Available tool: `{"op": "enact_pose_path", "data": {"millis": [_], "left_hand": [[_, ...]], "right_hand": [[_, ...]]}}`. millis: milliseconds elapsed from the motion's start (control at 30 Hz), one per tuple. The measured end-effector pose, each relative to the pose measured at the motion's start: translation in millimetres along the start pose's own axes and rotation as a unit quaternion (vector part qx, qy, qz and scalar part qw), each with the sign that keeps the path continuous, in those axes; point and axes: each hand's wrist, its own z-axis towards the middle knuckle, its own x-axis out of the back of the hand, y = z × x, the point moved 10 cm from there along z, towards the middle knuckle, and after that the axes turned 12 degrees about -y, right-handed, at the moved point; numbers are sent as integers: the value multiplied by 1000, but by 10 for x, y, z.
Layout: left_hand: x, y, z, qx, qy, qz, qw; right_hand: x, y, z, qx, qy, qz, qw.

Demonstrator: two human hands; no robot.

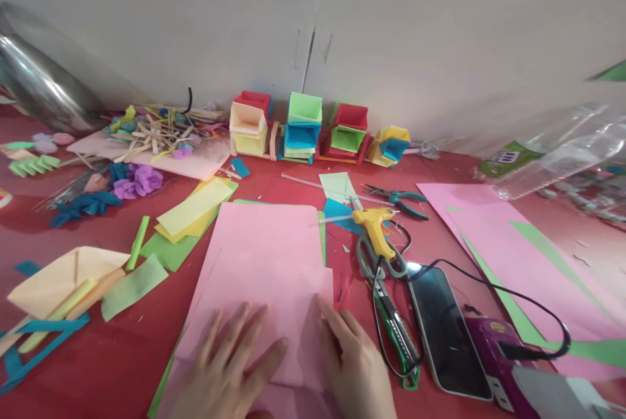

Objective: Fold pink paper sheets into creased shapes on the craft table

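A pink sheet of paper (267,256) lies in front of me on the red table (112,354), its near part folded over. My left hand (227,367) rests flat on the near end of the sheet with fingers spread. My right hand (355,363) presses on the sheet's right corner, fingers together and stretched toward the fold. Neither hand holds anything.
Right of the sheet lie a yellow glue gun (375,227), scissors (369,259), a green cutter (398,334), a phone (447,334) and pliers (401,201). Folded paper boxes (303,126) line the wall. Paper scraps, sticks (156,132) and paper flowers (137,179) lie left; more pink paper (508,256) right.
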Motion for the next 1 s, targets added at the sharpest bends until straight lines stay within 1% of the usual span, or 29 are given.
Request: {"op": "enact_pose_path", "data": {"millis": [300,500,767,933,1000], "left_hand": [[-10,11,0,-3,-3,4,1000],[-31,-1,9,-1,-23,-5,1000],[-25,-6,17,-2,-26,-5,1000],[-28,-9,11,-5,-13,-6,1000],[-30,1,4,-18,-2,-3,1000]], "right_hand": [[52,-27,13,1,14,-2,1000],[-4,6,21,-11,-6,-4,1000],[-8,15,22,-17,-10,-18,1000],[-7,-4,22,-15,-12,-22,1000],[-18,-13,18,-13,-13,-27,999]]}}
